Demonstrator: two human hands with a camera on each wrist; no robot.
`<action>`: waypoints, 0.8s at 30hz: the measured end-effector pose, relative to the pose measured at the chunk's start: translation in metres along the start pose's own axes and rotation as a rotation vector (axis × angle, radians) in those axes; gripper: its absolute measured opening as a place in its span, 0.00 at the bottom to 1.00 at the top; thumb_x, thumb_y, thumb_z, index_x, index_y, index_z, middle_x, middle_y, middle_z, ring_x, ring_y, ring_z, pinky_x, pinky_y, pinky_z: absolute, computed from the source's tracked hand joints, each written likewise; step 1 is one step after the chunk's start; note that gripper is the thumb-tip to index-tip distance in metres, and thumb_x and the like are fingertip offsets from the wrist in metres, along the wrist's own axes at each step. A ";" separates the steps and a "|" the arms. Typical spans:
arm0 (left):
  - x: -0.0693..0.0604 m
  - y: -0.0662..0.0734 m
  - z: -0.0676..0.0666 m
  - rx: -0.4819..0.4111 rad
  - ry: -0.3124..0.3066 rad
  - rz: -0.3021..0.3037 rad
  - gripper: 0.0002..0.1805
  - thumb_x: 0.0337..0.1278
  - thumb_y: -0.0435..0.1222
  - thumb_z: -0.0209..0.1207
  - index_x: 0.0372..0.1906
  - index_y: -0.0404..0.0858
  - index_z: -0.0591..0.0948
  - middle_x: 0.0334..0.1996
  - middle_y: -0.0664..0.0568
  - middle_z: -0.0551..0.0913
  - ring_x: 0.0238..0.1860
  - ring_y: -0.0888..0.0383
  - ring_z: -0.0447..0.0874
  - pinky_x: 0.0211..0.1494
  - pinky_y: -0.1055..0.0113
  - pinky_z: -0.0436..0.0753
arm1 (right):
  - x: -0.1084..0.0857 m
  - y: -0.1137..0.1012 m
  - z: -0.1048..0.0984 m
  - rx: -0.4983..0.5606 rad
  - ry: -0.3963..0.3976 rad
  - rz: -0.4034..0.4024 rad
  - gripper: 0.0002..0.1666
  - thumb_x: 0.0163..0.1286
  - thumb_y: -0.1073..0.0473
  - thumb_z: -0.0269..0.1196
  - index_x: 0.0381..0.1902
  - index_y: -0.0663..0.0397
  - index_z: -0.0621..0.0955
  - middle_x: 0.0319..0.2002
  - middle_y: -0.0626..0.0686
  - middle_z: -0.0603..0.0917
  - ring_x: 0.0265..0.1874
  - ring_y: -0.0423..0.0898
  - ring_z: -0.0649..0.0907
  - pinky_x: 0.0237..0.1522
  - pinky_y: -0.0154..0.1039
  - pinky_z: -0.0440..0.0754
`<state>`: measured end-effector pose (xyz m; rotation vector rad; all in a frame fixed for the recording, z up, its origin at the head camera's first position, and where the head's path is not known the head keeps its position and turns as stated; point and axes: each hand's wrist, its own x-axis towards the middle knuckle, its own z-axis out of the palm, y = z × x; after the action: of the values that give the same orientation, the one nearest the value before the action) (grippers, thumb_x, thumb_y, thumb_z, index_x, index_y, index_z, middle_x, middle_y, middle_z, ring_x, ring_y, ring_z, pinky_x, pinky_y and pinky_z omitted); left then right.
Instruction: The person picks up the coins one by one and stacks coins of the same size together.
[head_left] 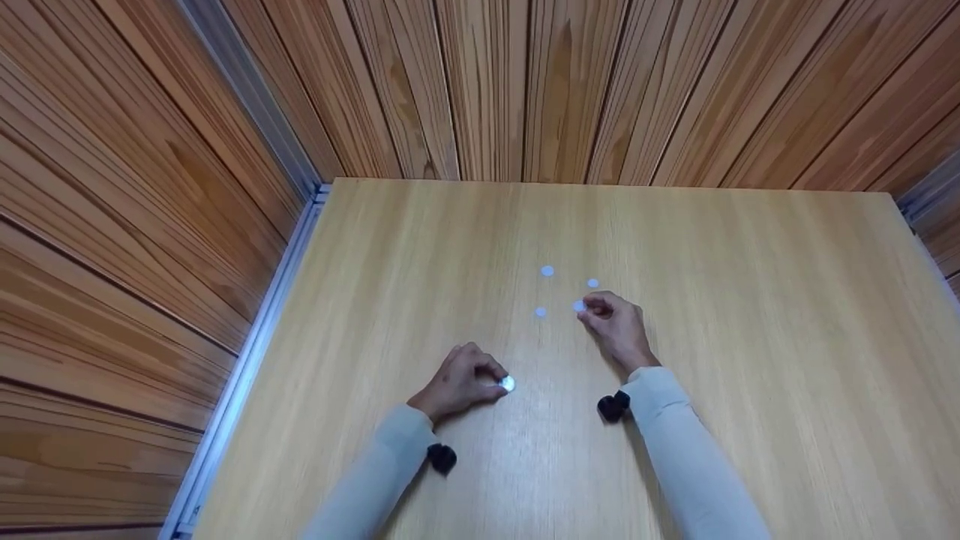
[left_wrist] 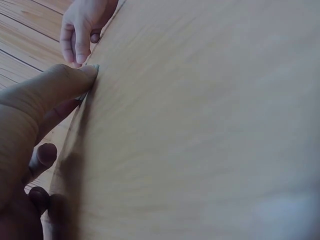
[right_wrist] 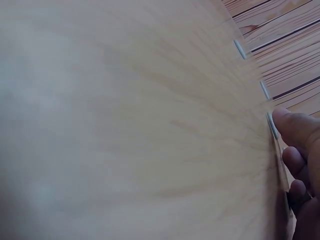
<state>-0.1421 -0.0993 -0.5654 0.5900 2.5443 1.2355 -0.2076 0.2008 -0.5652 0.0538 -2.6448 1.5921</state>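
On the table (head_left: 787,337), right hand (head_left: 616,326) pinches a flat-lying round disc (head_left: 578,306); left hand (head_left: 463,379) pinches another disc (head_left: 508,384).

The wood-grained table (head_left: 787,337) carries a loose ring of small pale discs (head_left: 547,271), roughly at eleven, two, five and eight o'clock.

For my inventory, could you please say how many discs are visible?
5: one disc in the left hand, one at the right hand, two to its left, one beyond; others may be hidden.
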 end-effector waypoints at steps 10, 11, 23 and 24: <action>0.000 -0.001 0.001 -0.005 0.002 -0.017 0.07 0.50 0.40 0.74 0.36 0.51 0.89 0.34 0.66 0.78 0.39 0.61 0.70 0.46 0.63 0.66 | 0.004 -0.001 0.001 -0.038 -0.001 -0.008 0.14 0.65 0.66 0.70 0.48 0.64 0.84 0.43 0.59 0.86 0.41 0.50 0.83 0.39 0.26 0.75; 0.000 -0.001 0.002 -0.006 0.002 -0.020 0.07 0.50 0.40 0.74 0.36 0.51 0.89 0.35 0.66 0.78 0.39 0.61 0.70 0.46 0.63 0.66 | 0.004 -0.002 0.001 -0.040 -0.002 -0.005 0.14 0.65 0.66 0.70 0.48 0.63 0.85 0.43 0.58 0.86 0.42 0.50 0.83 0.39 0.26 0.75; -0.001 0.000 0.001 -0.010 0.003 -0.024 0.08 0.51 0.40 0.74 0.37 0.51 0.89 0.36 0.66 0.79 0.40 0.60 0.69 0.46 0.63 0.67 | 0.001 -0.002 -0.001 -0.053 -0.048 0.008 0.12 0.66 0.66 0.69 0.47 0.63 0.84 0.43 0.58 0.86 0.42 0.50 0.82 0.40 0.29 0.75; -0.001 0.000 0.001 -0.011 0.005 -0.023 0.08 0.51 0.40 0.74 0.37 0.51 0.89 0.36 0.66 0.79 0.40 0.60 0.69 0.46 0.63 0.67 | 0.000 -0.001 -0.001 -0.055 -0.049 0.010 0.12 0.66 0.66 0.69 0.47 0.63 0.84 0.42 0.58 0.86 0.41 0.50 0.82 0.40 0.29 0.75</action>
<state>-0.1409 -0.0991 -0.5659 0.5542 2.5400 1.2435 -0.2076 0.2007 -0.5636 0.0788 -2.7281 1.5401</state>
